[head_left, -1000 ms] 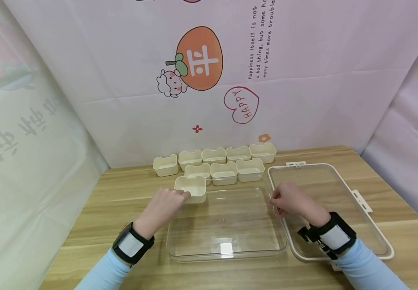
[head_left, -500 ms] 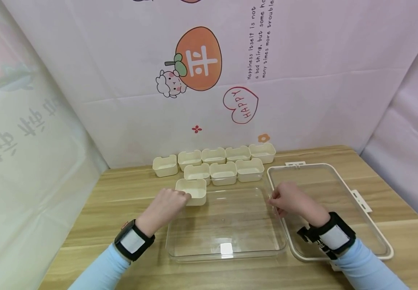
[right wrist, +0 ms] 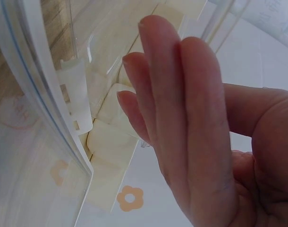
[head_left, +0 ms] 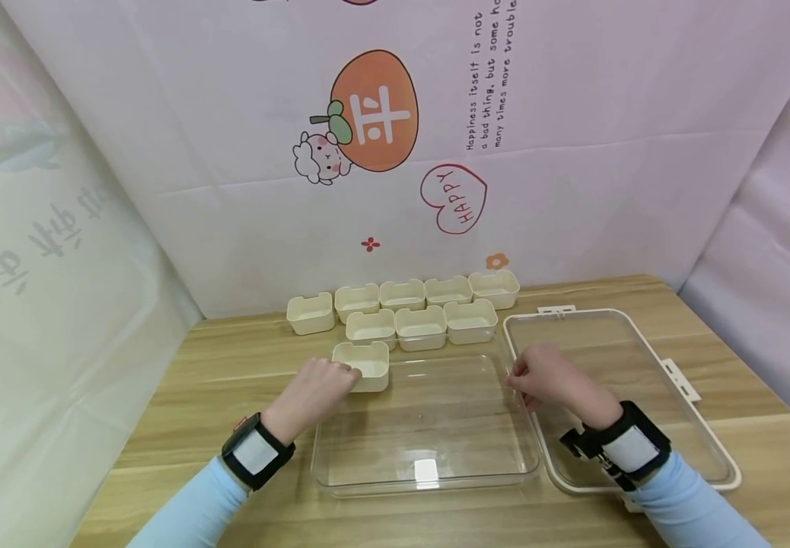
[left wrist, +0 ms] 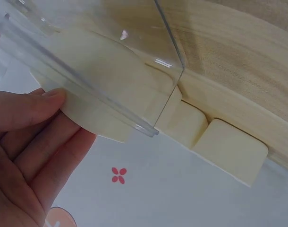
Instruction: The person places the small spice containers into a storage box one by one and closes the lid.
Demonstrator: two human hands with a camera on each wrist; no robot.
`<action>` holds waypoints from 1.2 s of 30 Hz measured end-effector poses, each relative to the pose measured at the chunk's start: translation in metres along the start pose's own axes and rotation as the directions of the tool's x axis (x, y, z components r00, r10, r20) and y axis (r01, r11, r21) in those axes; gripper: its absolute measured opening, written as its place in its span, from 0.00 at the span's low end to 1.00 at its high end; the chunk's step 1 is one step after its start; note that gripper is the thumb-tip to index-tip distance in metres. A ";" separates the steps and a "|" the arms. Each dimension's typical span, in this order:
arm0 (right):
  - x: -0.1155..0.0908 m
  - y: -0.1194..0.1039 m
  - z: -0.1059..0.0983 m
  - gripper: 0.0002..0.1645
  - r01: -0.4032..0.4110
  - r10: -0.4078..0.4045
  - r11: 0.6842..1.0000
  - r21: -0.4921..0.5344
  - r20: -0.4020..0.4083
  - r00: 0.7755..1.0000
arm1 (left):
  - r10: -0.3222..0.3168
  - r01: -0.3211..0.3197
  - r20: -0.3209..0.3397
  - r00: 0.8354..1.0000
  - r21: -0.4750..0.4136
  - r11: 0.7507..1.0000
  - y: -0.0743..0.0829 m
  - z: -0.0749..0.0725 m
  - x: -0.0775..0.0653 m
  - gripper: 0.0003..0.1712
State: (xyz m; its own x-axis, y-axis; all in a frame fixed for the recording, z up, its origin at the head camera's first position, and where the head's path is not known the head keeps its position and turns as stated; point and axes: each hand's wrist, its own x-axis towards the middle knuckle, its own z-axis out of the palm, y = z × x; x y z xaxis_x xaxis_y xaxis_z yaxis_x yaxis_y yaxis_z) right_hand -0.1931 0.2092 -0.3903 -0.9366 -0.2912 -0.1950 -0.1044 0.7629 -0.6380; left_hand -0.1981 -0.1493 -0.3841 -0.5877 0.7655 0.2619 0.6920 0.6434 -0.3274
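Note:
A small cream box (head_left: 371,364) with a notched rim hangs at the far left corner of a clear plastic bin (head_left: 426,489). My left hand (head_left: 316,392) grips its near wall. In the left wrist view, the thumb (left wrist: 52,97) lies against that cream box, seen partly through the bin's clear wall. At the bin's right rim is my right hand (head_left: 551,380), thumb inside and fingers outside, pinching the wall. The right wrist view shows these fingers (right wrist: 170,99) nearly straight, hiding part of the rim.
Behind the bin stand two rows of similar cream boxes (head_left: 421,327). A clear lid with a white frame (head_left: 648,335) and clips lies flat on the wooden table (head_left: 217,373) at the right, close to the bin. A printed cloth (head_left: 265,236) hangs behind the table.
My left hand has lowered the cream box slightly and brought it a little nearer, toward the bin's far left corner. The right hand has stayed at the rim.

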 end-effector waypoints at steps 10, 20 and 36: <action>0.000 -0.001 0.000 0.12 0.003 -0.003 1.000 0.006 0.002 1.000 | 0.003 -0.003 0.005 1.000 -0.002 1.000 0.000 0.008 -0.001 0.12; 0.000 0.000 0.000 0.10 -0.001 0.001 1.000 0.016 -0.002 1.000 | -0.003 0.003 0.013 1.000 -0.020 1.000 -0.002 0.016 -0.002 0.12; -0.003 -0.001 -0.001 0.11 0.009 -0.011 0.998 0.067 0.030 0.999 | -0.028 0.028 0.028 0.999 -0.007 1.000 -0.001 0.020 -0.006 0.13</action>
State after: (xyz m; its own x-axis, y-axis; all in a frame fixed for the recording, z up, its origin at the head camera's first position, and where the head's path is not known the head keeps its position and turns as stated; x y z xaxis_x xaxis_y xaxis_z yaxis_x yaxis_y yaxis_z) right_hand -0.1909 0.2102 -0.3882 -0.9248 -0.3167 -0.2106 -0.0897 0.7198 -0.6884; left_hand -0.2038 -0.1552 -0.4032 -0.6182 0.7467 0.2455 0.6781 0.6646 -0.3137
